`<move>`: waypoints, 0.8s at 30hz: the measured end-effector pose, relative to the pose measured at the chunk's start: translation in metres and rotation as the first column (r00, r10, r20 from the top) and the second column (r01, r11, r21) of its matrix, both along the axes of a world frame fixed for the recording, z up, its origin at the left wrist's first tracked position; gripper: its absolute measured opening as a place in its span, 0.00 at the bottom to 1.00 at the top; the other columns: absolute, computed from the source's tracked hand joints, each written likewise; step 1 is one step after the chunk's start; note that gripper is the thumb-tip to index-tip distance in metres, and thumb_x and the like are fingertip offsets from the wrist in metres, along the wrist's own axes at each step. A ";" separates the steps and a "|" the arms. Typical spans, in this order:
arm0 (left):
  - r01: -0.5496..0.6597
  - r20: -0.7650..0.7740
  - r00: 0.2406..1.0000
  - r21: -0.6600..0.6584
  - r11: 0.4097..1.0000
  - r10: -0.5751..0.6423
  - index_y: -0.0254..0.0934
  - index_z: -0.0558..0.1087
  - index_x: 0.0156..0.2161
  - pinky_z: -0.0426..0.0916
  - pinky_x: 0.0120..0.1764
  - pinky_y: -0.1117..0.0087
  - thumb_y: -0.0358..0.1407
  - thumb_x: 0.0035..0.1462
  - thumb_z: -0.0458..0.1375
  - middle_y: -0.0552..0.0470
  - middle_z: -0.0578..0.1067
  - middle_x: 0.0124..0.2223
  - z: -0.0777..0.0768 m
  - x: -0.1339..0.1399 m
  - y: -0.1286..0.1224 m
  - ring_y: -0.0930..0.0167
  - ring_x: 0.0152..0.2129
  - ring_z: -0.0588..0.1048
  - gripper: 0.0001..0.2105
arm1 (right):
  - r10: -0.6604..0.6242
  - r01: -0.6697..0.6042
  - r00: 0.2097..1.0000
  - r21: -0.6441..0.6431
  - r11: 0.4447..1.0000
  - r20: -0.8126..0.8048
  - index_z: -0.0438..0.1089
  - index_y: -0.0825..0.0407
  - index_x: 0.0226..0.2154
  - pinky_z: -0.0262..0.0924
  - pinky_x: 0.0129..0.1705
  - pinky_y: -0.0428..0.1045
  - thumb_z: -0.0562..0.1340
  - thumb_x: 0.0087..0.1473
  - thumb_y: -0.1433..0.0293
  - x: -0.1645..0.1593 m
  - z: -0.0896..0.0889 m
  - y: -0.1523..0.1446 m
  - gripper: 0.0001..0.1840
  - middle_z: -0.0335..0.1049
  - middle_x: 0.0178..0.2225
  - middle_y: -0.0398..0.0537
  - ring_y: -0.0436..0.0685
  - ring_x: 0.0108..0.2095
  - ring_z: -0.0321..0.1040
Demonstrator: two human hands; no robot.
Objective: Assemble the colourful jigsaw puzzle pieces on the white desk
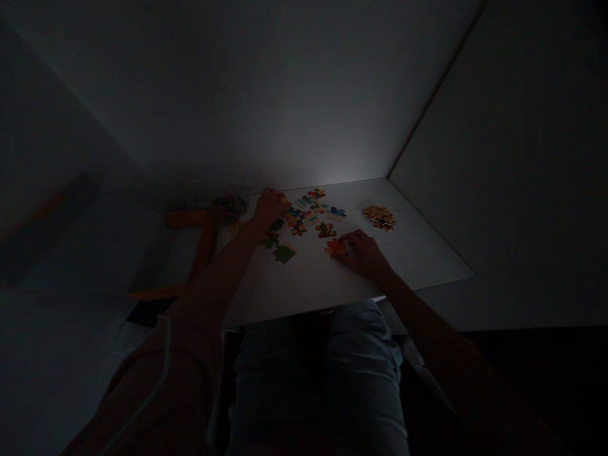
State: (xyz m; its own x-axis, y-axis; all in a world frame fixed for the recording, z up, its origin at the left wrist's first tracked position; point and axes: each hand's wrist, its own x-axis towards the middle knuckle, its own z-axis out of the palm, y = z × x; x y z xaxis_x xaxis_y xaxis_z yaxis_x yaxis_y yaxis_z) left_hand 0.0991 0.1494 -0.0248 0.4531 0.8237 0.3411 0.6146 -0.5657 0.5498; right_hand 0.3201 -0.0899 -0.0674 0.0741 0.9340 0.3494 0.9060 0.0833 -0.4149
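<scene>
- A dim room: a pale wall (294,114) rises behind a white bench (418,253), and knees in jeans (365,373) show below its near edge.
- Through the head camera I see my right hand (365,251) low over the bench, its fingers drawn narrow at the edge of a red piece (336,248), which they seem to hold; the piece is near the front of the loose group.
- My left hand (268,206) is farther back, its fingers at an orange piece (284,200); in this dark I cannot tell whether they grip it or only touch it.
- Between and around the hands lie loose pieces (297,228), many overlapping. A green piece (284,254) sits in front of them, and a dark piece (325,229) just behind the red one.
- Well apart on the right is a pile (379,218) of more pieces; on the left, beside the left forearm, an orange frame (203,250).
- To handle these well, I would take each piece by its sides, tabs free and picture in view, and press lightly.
- I would also lift the left wrist, as a dragging forearm could shift pieces under it.
</scene>
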 end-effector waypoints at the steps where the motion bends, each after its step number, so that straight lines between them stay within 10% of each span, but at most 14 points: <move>1: 0.017 -0.006 1.000 -0.003 1.000 -0.017 0.32 0.73 0.43 0.63 0.51 0.61 0.34 0.51 0.62 0.40 0.68 0.46 0.003 -0.003 -0.004 0.63 0.42 0.69 0.13 | -0.001 0.001 1.000 -0.004 1.000 -0.003 0.67 0.39 0.45 0.62 0.47 0.62 0.63 0.51 0.52 0.000 0.000 0.000 0.20 0.67 0.43 0.53 0.66 0.45 0.66; 14: 0.347 0.176 0.929 -0.101 0.933 -0.326 0.39 0.72 0.47 0.69 0.51 0.63 0.33 0.58 0.57 0.47 0.70 0.48 -0.009 -0.055 -0.195 0.69 0.45 0.71 0.11 | 0.056 -0.053 0.996 -0.043 0.998 0.063 0.68 0.44 0.46 0.58 0.48 0.62 0.65 0.48 0.50 -0.004 0.003 -0.010 0.25 0.67 0.45 0.54 0.66 0.43 0.65; 24: 0.294 0.242 0.935 -0.126 0.947 -0.258 0.39 0.71 0.42 0.72 0.48 0.67 0.35 0.58 0.57 0.47 0.69 0.47 -0.009 -0.073 -0.230 0.71 0.44 0.71 0.06 | 0.160 -0.153 0.983 -0.077 0.985 0.090 0.67 0.48 0.47 0.56 0.48 0.59 0.64 0.50 0.50 -0.026 0.005 -0.027 0.27 0.67 0.45 0.55 0.65 0.44 0.63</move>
